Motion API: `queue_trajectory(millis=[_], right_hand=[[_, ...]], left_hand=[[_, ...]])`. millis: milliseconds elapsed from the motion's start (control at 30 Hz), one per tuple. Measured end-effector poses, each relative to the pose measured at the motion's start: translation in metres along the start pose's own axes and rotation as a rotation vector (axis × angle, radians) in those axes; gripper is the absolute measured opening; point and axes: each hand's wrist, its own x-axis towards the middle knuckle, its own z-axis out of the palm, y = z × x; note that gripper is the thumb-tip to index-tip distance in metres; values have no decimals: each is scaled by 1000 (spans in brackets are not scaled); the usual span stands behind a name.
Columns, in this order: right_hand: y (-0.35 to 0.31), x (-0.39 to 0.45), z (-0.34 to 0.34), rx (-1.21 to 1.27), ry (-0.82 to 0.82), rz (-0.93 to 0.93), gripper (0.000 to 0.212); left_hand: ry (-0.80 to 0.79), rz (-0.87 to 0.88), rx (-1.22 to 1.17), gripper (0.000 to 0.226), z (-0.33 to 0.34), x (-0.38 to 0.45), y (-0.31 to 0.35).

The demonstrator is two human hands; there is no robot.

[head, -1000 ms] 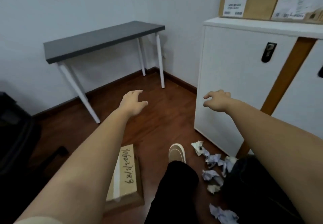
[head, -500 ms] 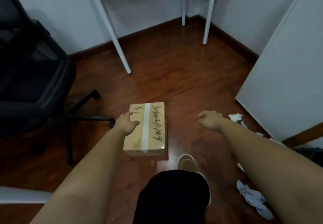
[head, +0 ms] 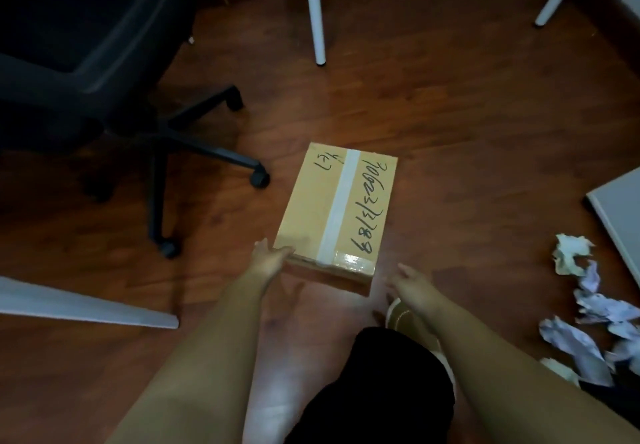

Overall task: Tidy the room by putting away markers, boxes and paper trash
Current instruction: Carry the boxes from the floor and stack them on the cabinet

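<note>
A taped cardboard box [head: 311, 201] with black handwriting lies flat on the wooden floor in front of me. My left hand [head: 268, 259] is open, its fingertips at the box's near left corner. My right hand [head: 412, 282] is open too, just off the box's near right corner and apart from it. Several crumpled paper balls [head: 571, 253] lie scattered on the floor at the right.
A black office chair [head: 86, 45] with castor legs stands at the left, one castor [head: 259, 178] close to the box. White table legs [head: 317, 10] rise behind. A white cabinet corner [head: 616, 208] is at the right, a white panel edge [head: 86, 305] at the left. My shoe [head: 401, 315] is below the box.
My view has tilted down from the room to the floor. Both hands have come down and closed in on the near corners of the box.
</note>
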Motion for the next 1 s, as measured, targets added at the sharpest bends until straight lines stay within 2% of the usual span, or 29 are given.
queue_trajectory(millis=[100, 200, 300, 400, 467, 500, 567, 633, 800, 1000], right_hand=[[-2, 1, 19, 176, -13, 63, 71], [-7, -1, 33, 353, -20, 64, 68], [-6, 11, 44, 469, -4, 116, 48], [-10, 15, 42, 613, 46, 98, 42], [-13, 13, 30, 605, 135, 101, 45], [-16, 9, 21, 555, 175, 70, 34], [-19, 0, 6, 484, 226, 29, 26], [-19, -10, -6, 474, 278, -5, 37], [-25, -47, -25, 623, 290, -49, 34], [-30, -112, -57, 665, 282, -126, 28]], left_hand=[[-20, -44, -80, 92, 6, 17, -10], [-30, -57, -104, 84, 10, 20, -11], [-54, -60, -118, 85, 13, 24, -10], [-124, -101, -91, 92, 20, 18, -7], [-119, -78, -48, 78, 26, 10, -5], [-97, -65, -47, 72, 29, 9, -6], [-42, -48, -44, 77, 37, 19, -18], [-42, -26, -81, 84, 44, 16, -19], [-165, -12, -225, 56, 38, -66, 39], [-232, 26, -235, 54, 26, -124, 66]])
